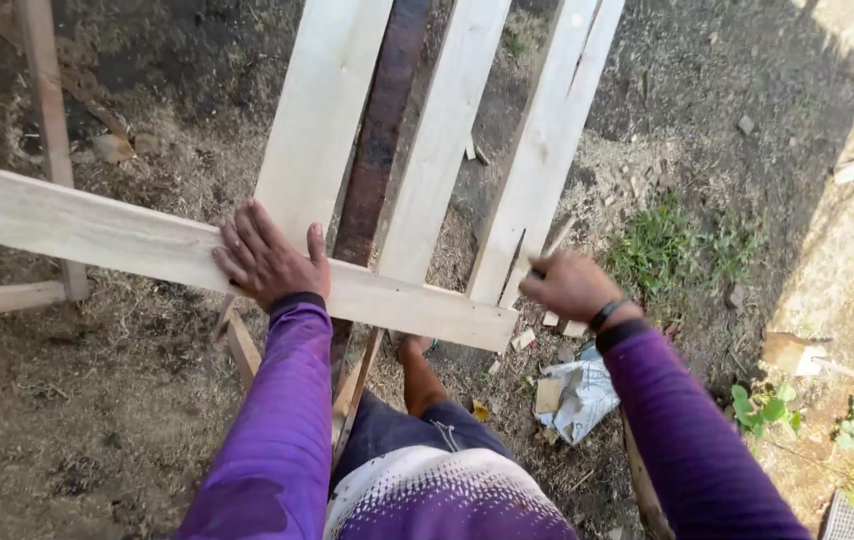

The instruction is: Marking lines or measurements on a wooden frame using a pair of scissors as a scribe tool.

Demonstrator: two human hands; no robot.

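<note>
A pale cross plank [147,245] lies flat across three long pale boards [322,110] that run away from the person, with a dark, rusty-looking beam [382,130] between two of them. The left hand [267,258] presses down on the plank, palm flat, fingers spread. The right hand [569,285], just past the plank's near end, is clenched around a small thin object, too hidden to name, at the edge of the rightmost board. No nails or fastenings can be made out, so the plank looks placed but apparently not yet fixed. Below the right hand, wood offcuts [548,394] and a crumpled bag [587,400] lie on bare ground [97,420].
</note>
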